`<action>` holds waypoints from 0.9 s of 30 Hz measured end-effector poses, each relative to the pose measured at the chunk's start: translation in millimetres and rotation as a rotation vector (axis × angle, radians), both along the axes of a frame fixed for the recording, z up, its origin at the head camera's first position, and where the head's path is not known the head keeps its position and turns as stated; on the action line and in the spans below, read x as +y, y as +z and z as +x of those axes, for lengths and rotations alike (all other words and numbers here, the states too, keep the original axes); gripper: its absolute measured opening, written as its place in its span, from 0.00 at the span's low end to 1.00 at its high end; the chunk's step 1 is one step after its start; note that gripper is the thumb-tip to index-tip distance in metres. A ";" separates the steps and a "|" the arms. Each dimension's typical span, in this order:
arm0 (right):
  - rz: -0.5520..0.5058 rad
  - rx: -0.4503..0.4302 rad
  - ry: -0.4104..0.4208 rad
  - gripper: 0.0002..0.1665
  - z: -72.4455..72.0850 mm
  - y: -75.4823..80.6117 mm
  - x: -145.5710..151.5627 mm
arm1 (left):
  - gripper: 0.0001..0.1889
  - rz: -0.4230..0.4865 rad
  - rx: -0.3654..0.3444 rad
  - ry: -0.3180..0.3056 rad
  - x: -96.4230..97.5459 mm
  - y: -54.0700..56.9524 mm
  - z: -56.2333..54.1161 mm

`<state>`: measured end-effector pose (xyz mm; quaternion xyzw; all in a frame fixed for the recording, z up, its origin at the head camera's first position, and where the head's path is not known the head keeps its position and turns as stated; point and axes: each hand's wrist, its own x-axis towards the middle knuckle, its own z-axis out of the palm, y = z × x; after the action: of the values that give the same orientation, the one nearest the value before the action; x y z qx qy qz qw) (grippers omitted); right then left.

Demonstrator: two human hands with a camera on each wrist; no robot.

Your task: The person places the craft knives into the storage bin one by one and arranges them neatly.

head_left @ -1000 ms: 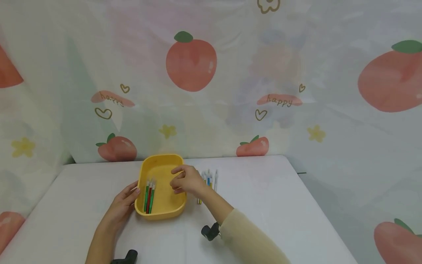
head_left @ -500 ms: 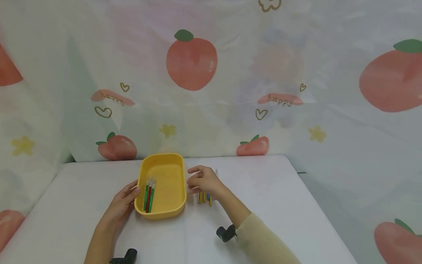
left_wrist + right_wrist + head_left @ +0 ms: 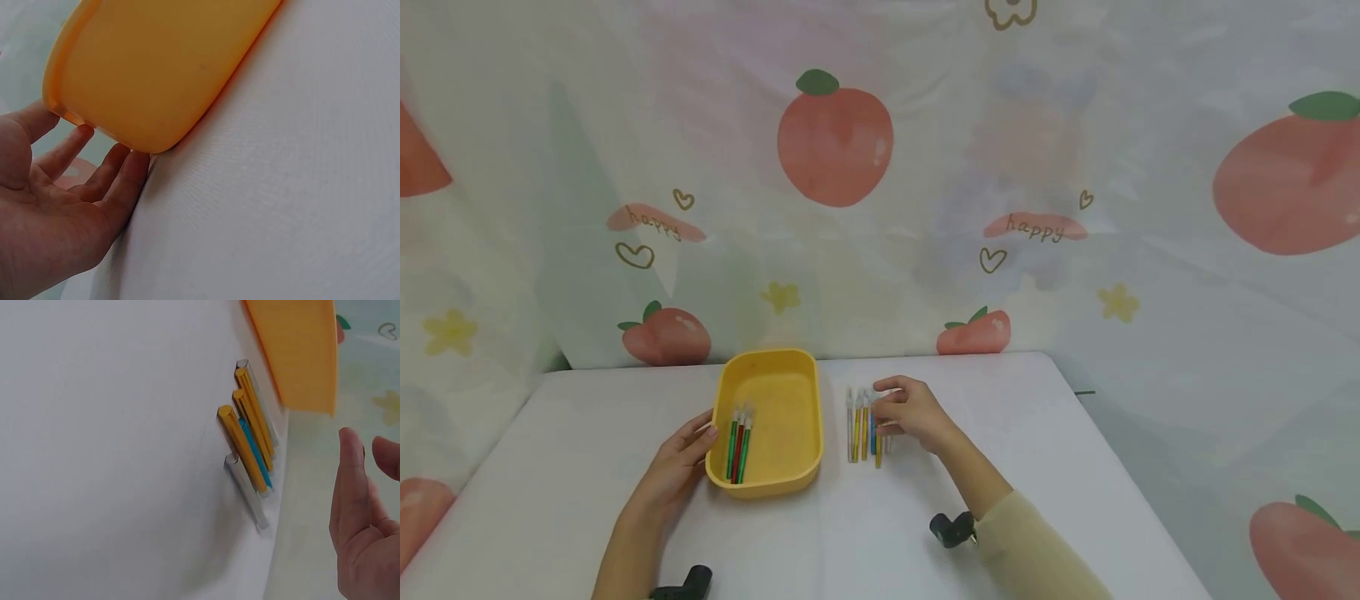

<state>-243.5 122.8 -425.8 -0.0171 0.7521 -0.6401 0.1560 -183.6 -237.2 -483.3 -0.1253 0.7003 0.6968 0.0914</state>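
Observation:
A yellow tray [image 3: 786, 429] stands left of the middle of the table. My left hand [image 3: 675, 468] rests against its left side, fingertips at the outer wall and rim, as the left wrist view of the tray [image 3: 150, 69] also shows. Inside lie two green and one red pen-like stick [image 3: 740, 450] with clear caps, resembling craft knives. Right of the tray is a row of similar gold, blue and silver sticks [image 3: 239, 444]. Over the row's right end hovers my right hand [image 3: 913, 414], thumb and fingers apart and holding nothing; it partly hides some sticks in the head view.
The white table [image 3: 1000, 417] reaches back to a patterned cloth [image 3: 910, 275] with printed fruit. A black wrist camera [image 3: 952, 529] sits on the right wrist, and another dark one [image 3: 687, 583] on the left.
My right hand has moved right, from above the tray to above the row of sticks. The left hand and the tray stay put, with the same three sticks inside.

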 end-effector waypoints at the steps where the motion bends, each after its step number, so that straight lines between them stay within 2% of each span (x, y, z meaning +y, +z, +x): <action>1: 0.010 0.000 -0.007 0.25 -0.7 -0.8 2.3 | 0.34 -0.004 0.000 0.001 -0.2 0.0 0.4; 10: 0.109 -0.048 -0.082 0.26 -6.4 -13.8 15.7 | 0.34 -0.009 0.003 0.003 -0.7 -0.5 0.4; 16: 0.108 -0.070 -0.092 0.24 -11.0 -26.8 19.4 | 0.35 -0.008 -0.008 0.009 -1.5 -2.0 1.9; 22: 0.140 -0.057 -0.093 0.26 -14.7 -36.9 21.1 | 0.34 -0.009 -0.002 0.013 -1.9 -2.1 1.3; 27: 0.226 -0.032 -0.096 0.27 -16.1 -41.3 18.9 | 0.33 0.013 -0.002 0.010 -1.3 -1.5 1.5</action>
<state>-259.6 141.6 -467.1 0.0469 0.8168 -0.5581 0.1381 -182.1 -238.6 -484.9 -0.1288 0.6950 0.7017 0.0895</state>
